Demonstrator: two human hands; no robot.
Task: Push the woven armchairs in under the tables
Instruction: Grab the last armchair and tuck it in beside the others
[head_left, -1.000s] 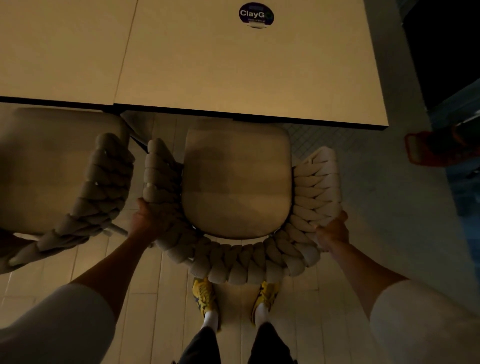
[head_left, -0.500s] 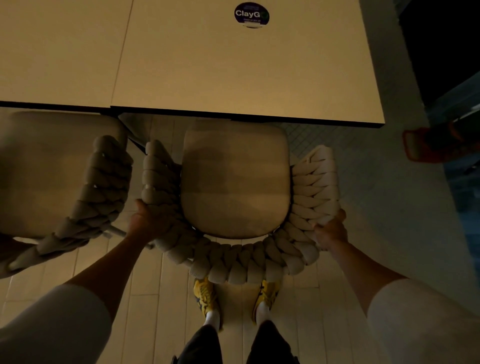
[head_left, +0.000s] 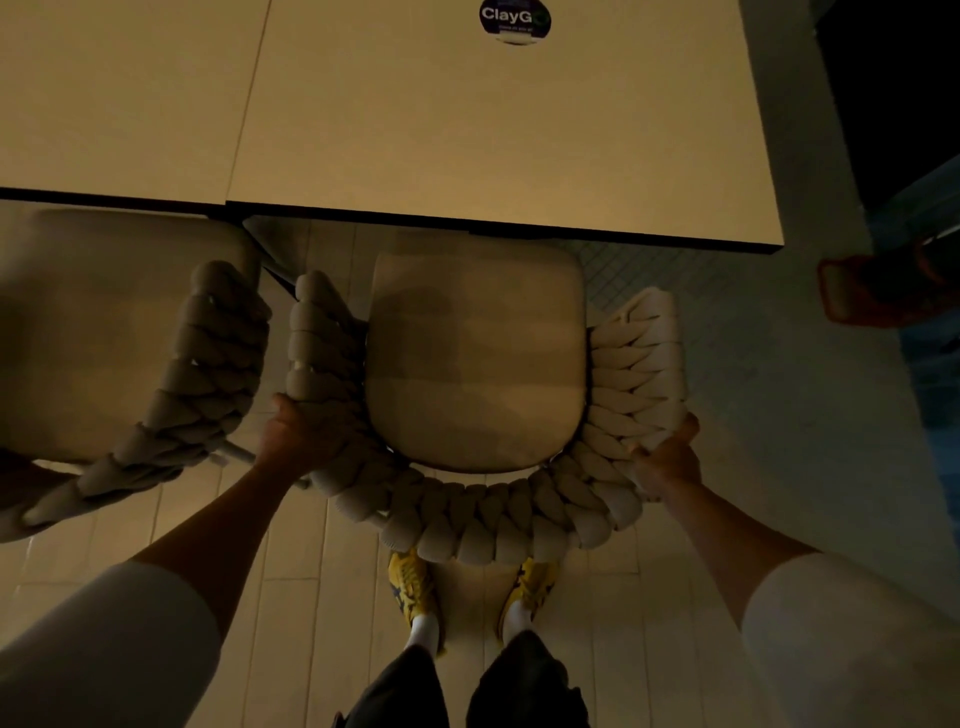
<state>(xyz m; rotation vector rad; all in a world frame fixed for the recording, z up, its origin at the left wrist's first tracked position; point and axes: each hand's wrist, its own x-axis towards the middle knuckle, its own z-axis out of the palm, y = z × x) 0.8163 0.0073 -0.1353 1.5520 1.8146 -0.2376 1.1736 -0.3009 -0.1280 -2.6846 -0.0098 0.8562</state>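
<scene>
So we were standing right behind the woven armchair (head_left: 467, 525), looking straight down on it, with both hands on its chunky braided back. Our left hand (head_left: 298, 436) was curled round the weave at the back left corner, where the arm bends into the backrest, thumb sticking up along the outside and the fingers tucked into the braid so we couldn't really see them. Our right hand (head_left: 667, 460) had the same kind of grip on the back right corner, fingers wrapped over the outer edge of the paler right arm. Neither hand was flat or loose, both were properly closed on the chair. The chair itself was only barely in: the front edge of its seat cushion (head_left: 475, 364) sat right at the near edge of the table (head_left: 493, 130), and most of the seat plus both arms were out in the open over the tiled floor (head_left: 291, 597). That table had a round dark sticker (head_left: 514, 20) reading ClayG further in, and it butted up against a second table (head_left: 119, 93) on the left. A second armchair (head_left: 208, 374) stood just beside ours on the left, front of its seat at that other table's edge too, its arm close to ours but apart. Our yellow shoes (head_left: 413, 587) poked out just behind the backrest.
</scene>
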